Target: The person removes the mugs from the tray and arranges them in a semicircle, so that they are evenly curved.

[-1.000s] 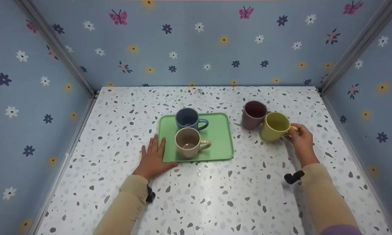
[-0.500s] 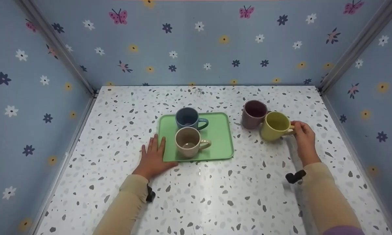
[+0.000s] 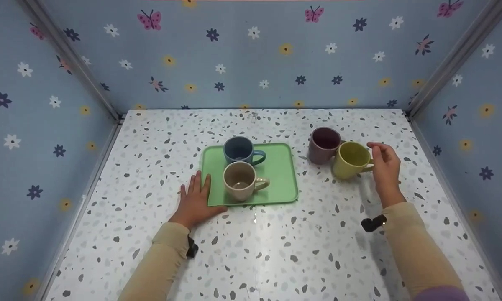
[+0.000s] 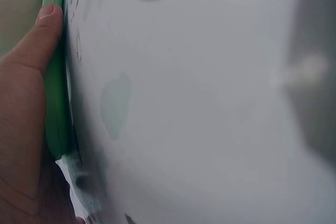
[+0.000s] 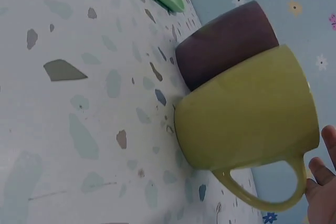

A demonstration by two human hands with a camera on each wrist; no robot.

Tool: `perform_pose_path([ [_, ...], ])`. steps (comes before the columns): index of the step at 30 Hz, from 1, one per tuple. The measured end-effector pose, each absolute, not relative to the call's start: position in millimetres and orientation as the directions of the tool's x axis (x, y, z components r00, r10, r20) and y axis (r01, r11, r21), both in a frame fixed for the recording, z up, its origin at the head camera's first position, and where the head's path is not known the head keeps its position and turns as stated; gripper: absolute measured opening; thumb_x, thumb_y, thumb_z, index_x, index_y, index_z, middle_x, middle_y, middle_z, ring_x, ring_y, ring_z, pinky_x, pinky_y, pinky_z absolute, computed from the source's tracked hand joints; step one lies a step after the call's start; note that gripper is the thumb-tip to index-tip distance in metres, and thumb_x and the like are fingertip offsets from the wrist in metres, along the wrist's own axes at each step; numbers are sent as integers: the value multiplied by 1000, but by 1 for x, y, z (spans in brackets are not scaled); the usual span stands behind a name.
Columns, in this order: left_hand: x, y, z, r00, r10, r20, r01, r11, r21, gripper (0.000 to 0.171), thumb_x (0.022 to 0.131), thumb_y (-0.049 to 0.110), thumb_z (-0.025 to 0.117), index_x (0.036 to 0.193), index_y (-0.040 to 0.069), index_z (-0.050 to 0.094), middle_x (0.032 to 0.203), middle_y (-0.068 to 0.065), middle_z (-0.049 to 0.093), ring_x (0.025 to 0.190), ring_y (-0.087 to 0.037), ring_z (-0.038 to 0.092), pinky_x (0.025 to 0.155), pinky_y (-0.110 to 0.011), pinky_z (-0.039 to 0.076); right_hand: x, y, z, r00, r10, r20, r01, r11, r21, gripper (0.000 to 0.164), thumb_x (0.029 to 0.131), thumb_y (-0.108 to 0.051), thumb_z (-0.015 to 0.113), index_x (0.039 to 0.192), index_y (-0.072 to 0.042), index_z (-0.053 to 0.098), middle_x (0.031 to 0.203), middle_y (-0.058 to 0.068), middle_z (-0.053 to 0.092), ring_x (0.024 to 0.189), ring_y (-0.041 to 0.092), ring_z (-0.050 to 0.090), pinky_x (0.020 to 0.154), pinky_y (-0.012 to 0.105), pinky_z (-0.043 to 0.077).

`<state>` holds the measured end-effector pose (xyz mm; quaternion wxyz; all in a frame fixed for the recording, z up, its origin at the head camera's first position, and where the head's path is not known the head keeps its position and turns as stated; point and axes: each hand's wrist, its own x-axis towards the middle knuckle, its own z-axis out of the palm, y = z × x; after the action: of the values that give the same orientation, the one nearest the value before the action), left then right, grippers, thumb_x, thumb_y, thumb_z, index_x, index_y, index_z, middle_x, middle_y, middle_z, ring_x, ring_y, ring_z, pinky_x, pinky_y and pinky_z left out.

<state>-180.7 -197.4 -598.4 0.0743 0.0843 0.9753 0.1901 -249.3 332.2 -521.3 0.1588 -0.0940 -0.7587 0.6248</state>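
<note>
My left hand (image 3: 195, 207) lies with fingers spread at the left end of a green tray (image 3: 279, 190). Its thumb rests along the tray's front edge, which the left wrist view shows close up. On the tray stand a blue mug (image 3: 237, 147) and, in front of it, a beige mug (image 3: 239, 193), both handles pointing right. To the right of the tray, a yellow mug (image 3: 345, 168) stands upright, close against a maroon mug (image 3: 319, 154). Beside the yellow mug's handle (image 5: 262, 204) is my right hand (image 3: 387, 173), its fingertips near the handle's outer side and not wrapped around it.
The speckled white tabletop (image 3: 259, 251) is enclosed by blue flowered panels (image 3: 251, 58) at the back and both sides. Grey metal posts (image 3: 75, 67) run along the back corners.
My right hand held the yellow mug's handle a second ago; its fingers have since loosened and come off it. The mugs, tray and left hand stay put.
</note>
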Motion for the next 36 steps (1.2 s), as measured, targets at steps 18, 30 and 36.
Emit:
perform_pose_path([
  [18,-181,-198,-598,-973,197,-118,138,913,383,123,80,79,62,163,8,7,167,-23,-7,154,-43,-4,119,-67,-2,-227,239,-478,-936,121,330,-322,81,-943,27,105,-4,51,122,17,57,127,31,61,125,21,57,109,27,42],
  [30,-182,-199,-600,-973,199,-114,144,916,374,123,79,80,61,163,8,7,167,-24,-8,154,-43,-5,119,-67,-1,-225,183,-497,-940,44,338,-338,14,-941,21,102,0,54,117,15,60,119,25,66,115,20,62,102,28,47],
  [36,-181,-199,-598,-972,207,-110,151,913,378,123,79,79,62,163,7,8,167,-25,-6,154,-44,-3,118,-69,0,-219,161,-513,-955,-23,297,-297,27,-954,22,103,-3,54,118,12,61,119,24,67,117,20,61,101,29,47],
])
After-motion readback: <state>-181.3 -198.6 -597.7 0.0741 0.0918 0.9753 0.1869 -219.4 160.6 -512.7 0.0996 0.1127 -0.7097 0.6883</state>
